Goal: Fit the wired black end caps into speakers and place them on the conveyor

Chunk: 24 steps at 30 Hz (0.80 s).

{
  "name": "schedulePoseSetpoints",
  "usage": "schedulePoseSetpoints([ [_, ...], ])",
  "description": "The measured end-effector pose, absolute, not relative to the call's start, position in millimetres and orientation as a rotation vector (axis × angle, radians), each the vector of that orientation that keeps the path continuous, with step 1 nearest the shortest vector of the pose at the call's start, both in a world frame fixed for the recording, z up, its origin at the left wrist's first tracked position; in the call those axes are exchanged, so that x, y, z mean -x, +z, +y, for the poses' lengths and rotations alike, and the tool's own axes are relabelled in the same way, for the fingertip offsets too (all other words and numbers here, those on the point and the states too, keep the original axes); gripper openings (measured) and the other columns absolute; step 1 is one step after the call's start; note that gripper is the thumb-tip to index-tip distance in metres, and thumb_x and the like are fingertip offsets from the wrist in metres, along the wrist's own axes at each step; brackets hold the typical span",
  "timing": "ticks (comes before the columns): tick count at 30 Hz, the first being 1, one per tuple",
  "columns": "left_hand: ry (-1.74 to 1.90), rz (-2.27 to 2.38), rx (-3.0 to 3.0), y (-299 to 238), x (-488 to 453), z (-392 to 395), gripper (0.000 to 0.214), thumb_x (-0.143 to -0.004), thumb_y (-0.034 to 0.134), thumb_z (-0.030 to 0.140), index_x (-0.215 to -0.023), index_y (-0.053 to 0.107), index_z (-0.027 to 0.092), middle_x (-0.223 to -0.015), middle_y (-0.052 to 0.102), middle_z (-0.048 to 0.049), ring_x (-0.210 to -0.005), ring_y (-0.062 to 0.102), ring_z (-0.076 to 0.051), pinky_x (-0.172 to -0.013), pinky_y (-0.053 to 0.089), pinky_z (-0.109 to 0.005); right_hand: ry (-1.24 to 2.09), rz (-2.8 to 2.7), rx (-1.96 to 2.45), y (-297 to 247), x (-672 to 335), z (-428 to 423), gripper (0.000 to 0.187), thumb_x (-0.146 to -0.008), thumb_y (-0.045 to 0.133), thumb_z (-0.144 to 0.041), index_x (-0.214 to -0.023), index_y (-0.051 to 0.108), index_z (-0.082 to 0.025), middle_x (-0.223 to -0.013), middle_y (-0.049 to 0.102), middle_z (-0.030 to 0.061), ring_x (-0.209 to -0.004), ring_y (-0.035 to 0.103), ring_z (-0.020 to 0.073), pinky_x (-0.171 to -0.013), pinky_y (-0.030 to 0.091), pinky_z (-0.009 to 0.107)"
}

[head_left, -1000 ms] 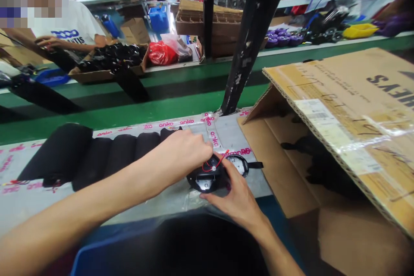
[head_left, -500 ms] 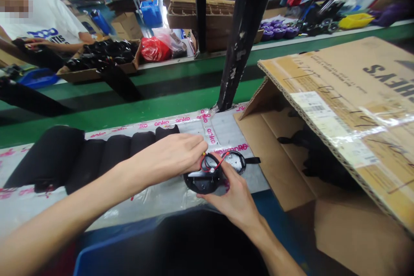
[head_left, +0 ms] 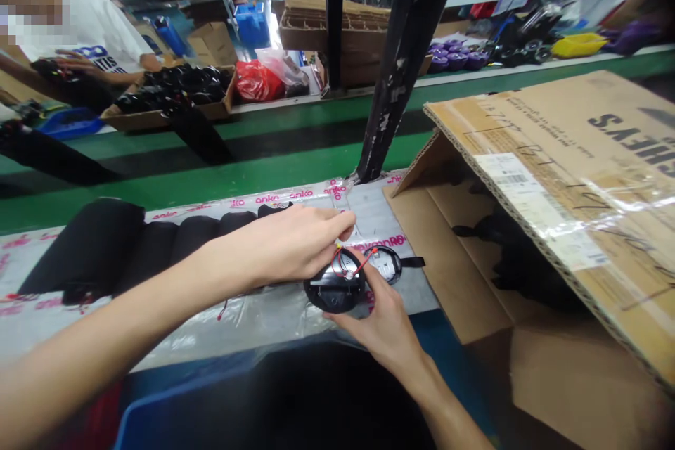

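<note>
My right hand (head_left: 387,313) grips a round black housing (head_left: 336,297) from its right side, thumb below and fingers behind. Its open end faces me, with thin red and dark wires (head_left: 345,266) looping out of it. Just above and left of it, my left hand (head_left: 300,239) is closed with fingers curled beside the wires; anything in its fingertips is hidden. Behind my right fingers, a second round piece (head_left: 386,265), black-rimmed with a pale inside and a black strap (head_left: 413,262), rests on the table.
Black padded cylinders (head_left: 152,246) lie in a row at left on the plastic-covered table (head_left: 184,344). An open cardboard box (head_left: 559,176) holding black items stands right. A black post (head_left: 393,77) rises behind the table. Across the green belt (head_left: 285,148), a person (head_left: 100,28) handles black parts.
My left hand has lifted slightly and shifted right, its fingers moving up from the wires. The housing stays in my right hand. The whole view has shifted slightly.
</note>
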<state>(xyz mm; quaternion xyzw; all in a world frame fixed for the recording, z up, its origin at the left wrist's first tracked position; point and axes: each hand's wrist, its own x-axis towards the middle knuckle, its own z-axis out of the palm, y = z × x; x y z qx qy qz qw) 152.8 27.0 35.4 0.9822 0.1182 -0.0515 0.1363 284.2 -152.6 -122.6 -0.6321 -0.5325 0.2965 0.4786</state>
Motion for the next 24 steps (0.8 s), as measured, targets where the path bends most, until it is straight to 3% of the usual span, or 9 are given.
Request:
schedulePoseSetpoints([
  [4, -0.269, 0.364, -2.868, 37.2, -159.6, 30.8, 0.015, -0.102, 0.061, 0.014, -0.091, 0.071, 0.018, -0.085, 0.074, -0.0059, -0.075, 0.069, -0.022, -0.067, 0.044, -0.031, 0.720, -1.302, 1.540, -120.8, -284.2, -151.5, 0.098, -0.077, 0.098, -0.028, -0.161, 0.050, -0.030, -0.152, 0.071, 0.0101, -0.139, 0.069, 0.0352, -0.119, 0.057, 0.052],
  [7, -0.451, 0.391, -2.920, 42.3, -166.8, 28.0, 0.017, -0.096, 0.067, 0.012, -0.081, 0.073, 0.018, -0.073, 0.072, -0.0047, -0.067, 0.069, -0.022, -0.059, 0.038, -0.033, 0.701, -1.310, 1.543, -118.8, -283.9, -150.1, 0.097, -0.078, 0.096, -0.028, -0.163, 0.049, -0.028, -0.152, 0.070, 0.0113, -0.140, 0.069, 0.0358, -0.119, 0.058, 0.051],
  [13, -0.454, 0.192, -3.117, 39.3, -183.3, 21.9, 0.010, -0.089, 0.072, 0.008, -0.093, 0.078, 0.015, -0.082, 0.077, -0.0094, -0.065, 0.070, -0.024, -0.054, 0.035, -0.035, 0.702, -1.315, 1.579, -115.0, -281.8, -150.5, 0.097, -0.079, 0.095, -0.028, -0.163, 0.047, -0.028, -0.152, 0.070, 0.0117, -0.140, 0.068, 0.0361, -0.118, 0.059, 0.052],
  [24, -0.489, 0.241, -3.103, 44.2, -194.3, 19.1, 0.015, -0.086, 0.069, 0.007, -0.085, 0.082, 0.015, -0.076, 0.078, -0.0121, -0.060, 0.072, -0.025, -0.055, 0.043, -0.034, 0.746, -1.315, 1.553, -119.5, -281.8, -152.3, 0.095, -0.082, 0.091, -0.029, -0.164, 0.042, -0.027, -0.154, 0.067, 0.0141, -0.142, 0.067, 0.0363, -0.120, 0.057, 0.055],
])
